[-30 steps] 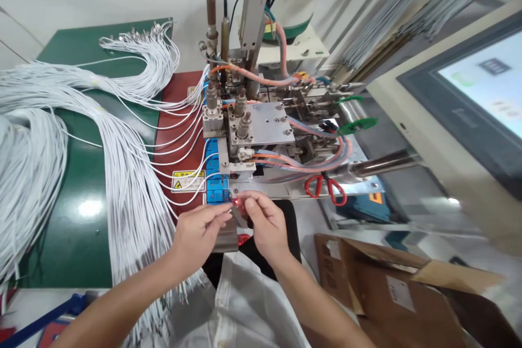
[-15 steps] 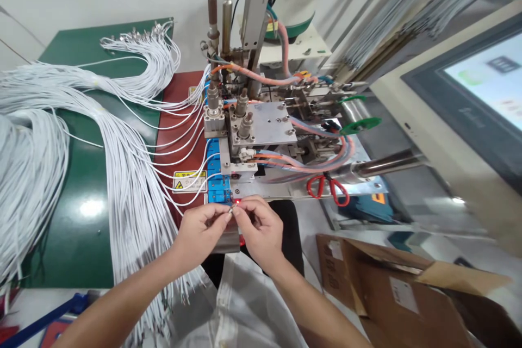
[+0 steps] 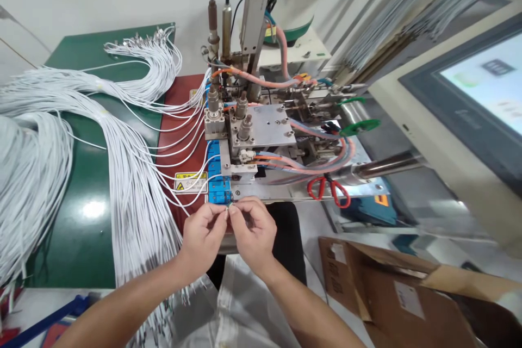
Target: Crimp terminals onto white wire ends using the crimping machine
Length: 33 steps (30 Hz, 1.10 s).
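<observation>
My left hand (image 3: 206,234) is closed in a pinch on the end of a white cable (image 3: 186,211) that runs in from the left. My right hand (image 3: 253,234) pinches the thin wires (image 3: 230,206) at that cable's tip; the fingertips of both hands almost meet there and hide most of it. Just beyond the fingers is the near end of a row of blue clamp blocks (image 3: 219,187). Several white cables lead into these blocks from a large bundle (image 3: 130,196) on the left.
The metal machine (image 3: 265,125) with hoses stands ahead. Red-handled scissors (image 3: 328,190) lie at its near right edge, below a solder wire spool (image 3: 354,117). A screen (image 3: 485,76) juts in at right, above an open cardboard box (image 3: 387,288). The green table (image 3: 87,228) is at left.
My right hand has moved left, and its fingertips have come up to those of my left hand. The red glow by the right fingers no longer shows. The view has shifted slightly.
</observation>
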### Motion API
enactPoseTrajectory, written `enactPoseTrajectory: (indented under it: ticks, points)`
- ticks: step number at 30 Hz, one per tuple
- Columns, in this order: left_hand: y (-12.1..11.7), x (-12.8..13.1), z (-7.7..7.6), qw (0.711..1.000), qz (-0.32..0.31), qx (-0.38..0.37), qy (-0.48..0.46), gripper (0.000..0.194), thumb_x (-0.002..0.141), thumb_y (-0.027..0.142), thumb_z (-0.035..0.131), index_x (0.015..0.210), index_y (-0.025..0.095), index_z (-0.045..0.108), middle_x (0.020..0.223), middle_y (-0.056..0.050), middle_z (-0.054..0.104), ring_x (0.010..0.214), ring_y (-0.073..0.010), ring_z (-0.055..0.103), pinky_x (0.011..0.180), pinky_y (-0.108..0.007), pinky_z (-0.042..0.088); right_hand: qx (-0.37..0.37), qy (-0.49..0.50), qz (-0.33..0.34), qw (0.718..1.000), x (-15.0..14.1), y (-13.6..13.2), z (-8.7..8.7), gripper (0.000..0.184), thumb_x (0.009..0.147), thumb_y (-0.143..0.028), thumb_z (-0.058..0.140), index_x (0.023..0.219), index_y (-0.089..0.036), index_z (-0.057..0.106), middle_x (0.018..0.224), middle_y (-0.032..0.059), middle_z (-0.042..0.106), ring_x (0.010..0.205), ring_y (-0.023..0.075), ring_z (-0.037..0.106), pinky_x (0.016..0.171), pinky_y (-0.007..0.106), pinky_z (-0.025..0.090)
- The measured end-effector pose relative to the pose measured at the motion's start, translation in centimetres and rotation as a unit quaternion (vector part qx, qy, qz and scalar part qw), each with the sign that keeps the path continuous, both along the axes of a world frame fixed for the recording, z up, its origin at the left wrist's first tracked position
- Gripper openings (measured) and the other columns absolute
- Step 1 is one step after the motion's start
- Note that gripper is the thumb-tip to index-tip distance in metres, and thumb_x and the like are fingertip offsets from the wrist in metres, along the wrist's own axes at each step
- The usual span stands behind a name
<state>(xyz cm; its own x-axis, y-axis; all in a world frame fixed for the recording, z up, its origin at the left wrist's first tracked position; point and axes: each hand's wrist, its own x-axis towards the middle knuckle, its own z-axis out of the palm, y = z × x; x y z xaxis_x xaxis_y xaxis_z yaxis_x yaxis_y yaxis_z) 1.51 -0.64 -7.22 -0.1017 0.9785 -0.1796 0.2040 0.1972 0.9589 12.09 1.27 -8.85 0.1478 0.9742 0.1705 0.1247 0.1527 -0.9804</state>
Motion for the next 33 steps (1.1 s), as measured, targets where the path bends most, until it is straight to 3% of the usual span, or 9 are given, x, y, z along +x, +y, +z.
enactPoseTrajectory:
  ticks: [4,11,17,21,27,31,33]
  points:
    - [0.2,-0.1,0.0,1.0,0.005,0.001,-0.004,0.018,0.082,0.03,0.051,0.079,0.014,0.06,0.071,-0.001,0.063,0.065,-0.0107,0.057,0.063,-0.02,0.047,-0.041,0.055,0.029,0.997,0.2,0.4,0.1,0.014,0.074,-0.014,0.056,0.061,-0.018,0.057,0.064,-0.0005,0.054,0.062,0.0122,0.053,0.058,0.026,0.044]
    - [0.3,-0.2,0.0,1.0,-0.021,-0.006,-0.014,0.018,0.083,0.03,0.05,0.08,0.015,0.058,0.073,-0.001,0.062,0.066,-0.0114,0.058,0.064,-0.021,0.047,-0.023,0.057,0.047,0.997,0.8,0.7,-0.2,0.005,0.074,-0.016,0.058,0.071,-0.018,0.062,0.072,0.002,0.058,0.068,0.0138,0.055,0.063,0.028,0.046]
    - [0.2,-0.2,-0.4,1.0,-0.004,-0.003,-0.004,0.02,0.083,0.033,0.05,0.08,0.015,0.058,0.072,-0.002,0.062,0.066,-0.0116,0.057,0.064,-0.021,0.047,-0.056,0.061,0.023,0.996,0.3,0.4,-0.1,0.011,0.075,-0.016,0.057,0.064,-0.018,0.058,0.066,0.0005,0.056,0.063,0.013,0.054,0.061,0.027,0.045]
    - [0.1,-0.2,-0.5,1.0,-0.008,-0.007,-0.003,0.019,0.083,0.031,0.049,0.081,0.015,0.058,0.072,-0.001,0.062,0.065,-0.0112,0.058,0.063,-0.021,0.047,0.015,-0.011,0.027,0.999,0.5,0.4,0.0,0.009,0.074,-0.014,0.056,0.066,-0.018,0.058,0.068,0.0013,0.055,0.065,0.0137,0.055,0.062,0.028,0.046]
    - [0.4,-1.1,0.1,0.995,-0.054,0.01,0.081,0.017,0.081,0.026,0.05,0.083,0.016,0.064,0.074,-0.002,0.065,0.067,-0.0117,0.06,0.065,-0.02,0.047,0.075,-0.103,0.136,0.982,2.6,1.8,1.0,0.008,0.075,-0.015,0.055,0.069,-0.019,0.057,0.069,0.0017,0.056,0.065,0.0137,0.055,0.06,0.026,0.045]
    - [1.2,-2.0,1.4,0.972,-0.174,-0.004,0.161,0.017,0.08,0.022,0.048,0.073,0.018,0.064,0.062,0.003,0.06,0.055,-0.0089,0.052,0.054,-0.017,0.04,0.068,-0.172,0.27,0.945,3.8,2.9,2.0,0.01,0.074,-0.014,0.054,0.067,-0.02,0.057,0.065,0.0004,0.055,0.064,0.0135,0.052,0.059,0.025,0.043]
    - [1.4,-2.2,1.8,0.965,-0.202,-0.017,0.166,0.017,0.08,0.022,0.048,0.071,0.019,0.062,0.059,0.004,0.058,0.053,-0.0082,0.049,0.051,-0.017,0.038,0.055,-0.171,0.288,0.941,3.8,3.0,2.2,0.011,0.074,-0.014,0.054,0.065,-0.019,0.057,0.064,-0.0004,0.054,0.062,0.0127,0.051,0.057,0.025,0.041]
